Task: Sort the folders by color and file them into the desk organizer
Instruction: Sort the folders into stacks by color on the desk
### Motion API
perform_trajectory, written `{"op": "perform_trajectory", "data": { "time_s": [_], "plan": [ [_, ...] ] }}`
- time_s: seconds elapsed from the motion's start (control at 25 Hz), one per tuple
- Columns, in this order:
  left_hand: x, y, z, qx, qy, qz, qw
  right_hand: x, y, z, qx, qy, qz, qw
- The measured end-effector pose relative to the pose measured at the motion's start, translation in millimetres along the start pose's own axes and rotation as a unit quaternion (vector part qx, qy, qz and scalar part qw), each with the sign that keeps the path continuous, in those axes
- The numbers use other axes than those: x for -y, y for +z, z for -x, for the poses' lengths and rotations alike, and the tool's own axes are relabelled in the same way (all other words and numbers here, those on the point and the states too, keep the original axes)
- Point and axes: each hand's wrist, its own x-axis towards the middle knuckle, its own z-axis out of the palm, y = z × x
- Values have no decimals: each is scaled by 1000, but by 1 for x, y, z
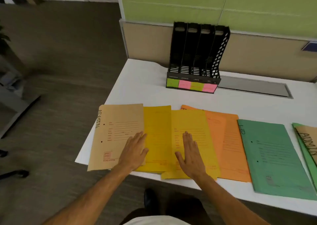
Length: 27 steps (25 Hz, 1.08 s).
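Folders lie spread along the desk's near edge. A tan folder (113, 135) marked ADMIN is at the left, then two yellow folders (157, 130) (193, 121), orange folders (229, 147), a green folder (274, 159) and another tan ADMIN folder (308, 140) at the right edge. My left hand (134, 151) rests flat, fingers apart, across the tan folder's edge and the left yellow folder. My right hand (190, 153) lies flat on the right yellow folder. A black desk organizer (197, 56) with empty slots stands at the back, with green and pink sticky notes (190, 85) on its front.
The white desk (140, 87) ends at its left edge beside grey carpet. A grey cable tray lid (253, 87) lies right of the organizer. A beige and green partition (257, 10) backs the desk. Chair legs show at the far left.
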Motion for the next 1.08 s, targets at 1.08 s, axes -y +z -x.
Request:
{"op": "perform_trajectory", "data": {
  "time_s": [1.08],
  "plan": [
    [115, 3, -30, 88, -118, 2, 989, 24, 41, -64, 105, 355, -304, 878]
  ]
}}
